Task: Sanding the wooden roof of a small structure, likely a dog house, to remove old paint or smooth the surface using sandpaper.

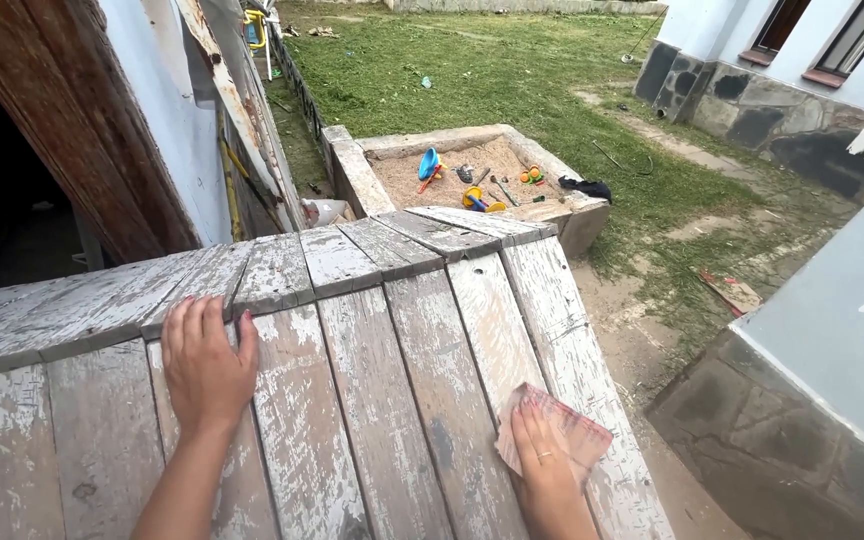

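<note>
A weathered wooden panel (382,330) of grey planks with flaking white paint fills the lower half of the head view. My left hand (207,362) lies flat on it near the upper cross board, fingers together, holding nothing. My right hand (542,465) presses a reddish-pink sheet of sandpaper (577,432) against a plank near the panel's right edge. The sheet sticks out past my fingers to the right.
A stone-edged sandbox (472,180) with several plastic toys lies beyond the panel on the grass (512,70). A dark doorway with a brown wooden frame (62,120) is at left. A grey stone-based wall (812,390) stands at right.
</note>
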